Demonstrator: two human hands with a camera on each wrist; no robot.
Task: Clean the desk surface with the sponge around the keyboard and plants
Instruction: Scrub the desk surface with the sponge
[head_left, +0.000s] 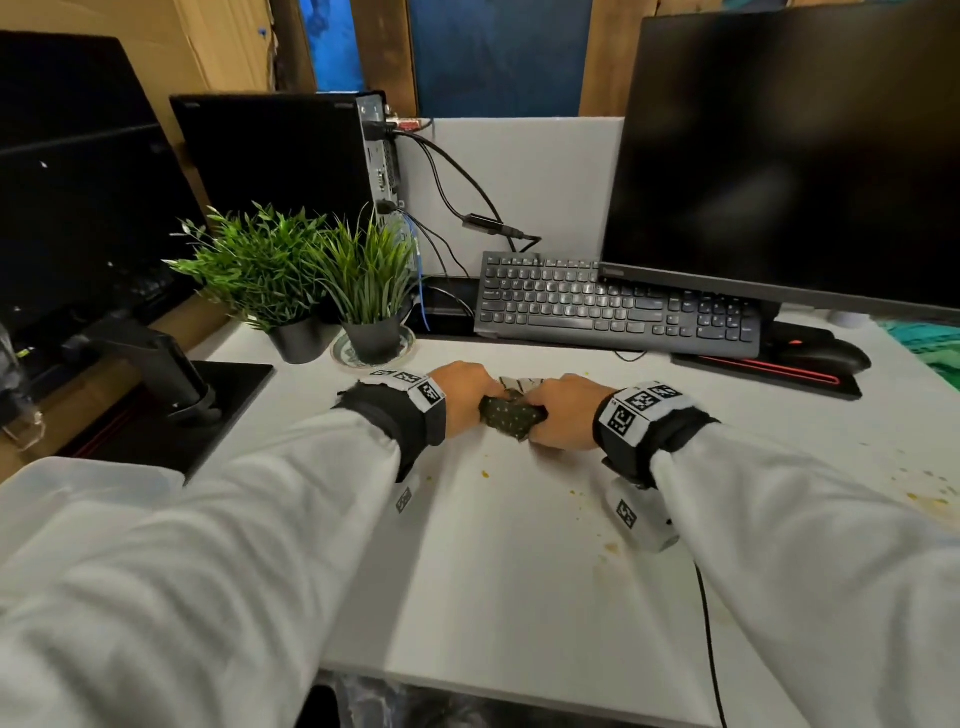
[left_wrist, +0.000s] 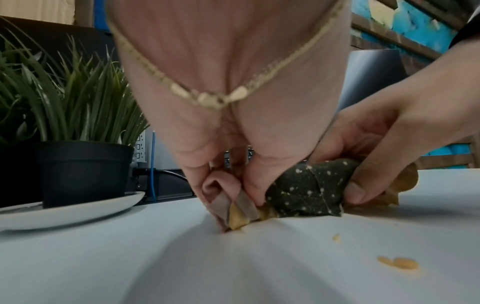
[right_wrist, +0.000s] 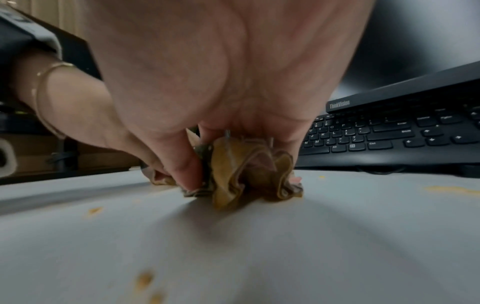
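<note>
Both hands gripped one crumpled sponge cloth (head_left: 511, 413) on the white desk (head_left: 519, 571), at the centre of the head view. The left hand (head_left: 465, 397) curled its fingers tight round the cloth's left end; the right hand (head_left: 566, 413) curled round its right end. Two potted plants (head_left: 332, 280) stood near at 10 o'clock, the keyboard (head_left: 618, 306) at 1 o'clock. Open desk with yellow crumbs (head_left: 485, 474) ran toward 6 o'clock, to the near edge.
</note>
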